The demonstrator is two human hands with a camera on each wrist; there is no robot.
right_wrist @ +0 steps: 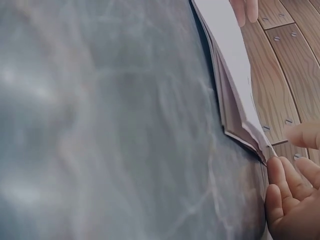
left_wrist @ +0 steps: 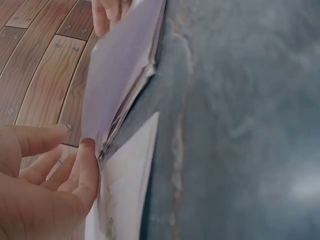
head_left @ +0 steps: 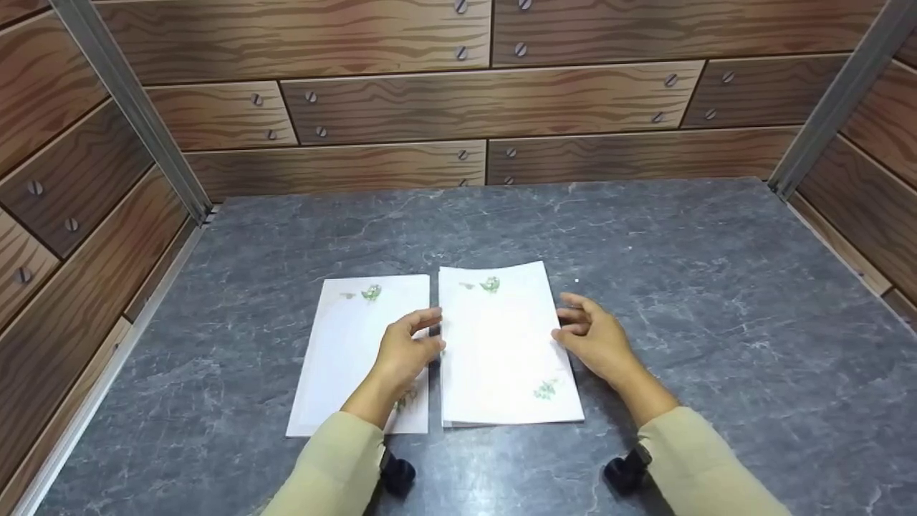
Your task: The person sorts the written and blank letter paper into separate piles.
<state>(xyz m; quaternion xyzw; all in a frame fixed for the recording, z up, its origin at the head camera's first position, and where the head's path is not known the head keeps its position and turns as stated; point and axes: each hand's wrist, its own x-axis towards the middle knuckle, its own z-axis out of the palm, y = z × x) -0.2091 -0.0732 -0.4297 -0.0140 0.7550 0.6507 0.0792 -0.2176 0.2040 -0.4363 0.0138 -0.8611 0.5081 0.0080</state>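
Two stacks of white paper with small green leaf prints lie side by side on the table. The left hand (head_left: 408, 347) reaches across the left stack (head_left: 351, 337) and touches the left edge of the right stack (head_left: 501, 344) with its fingertips. At that stack's opposite edge, the right hand (head_left: 602, 347) touches the sheets with its fingers. Both thumbs stand apart from the fingers. In the left wrist view the touched stack (left_wrist: 122, 70) shows several layered edges. Loose, uneven sheets (right_wrist: 227, 65) fan slightly apart at the near end in the right wrist view.
The dark grey marbled table (head_left: 716, 322) extends around the papers. Wood-plank-patterned walls (head_left: 487, 100) enclose its back and sides, with metal posts (head_left: 136, 107) at the back corners. Tiny white specks lie beyond the right hand.
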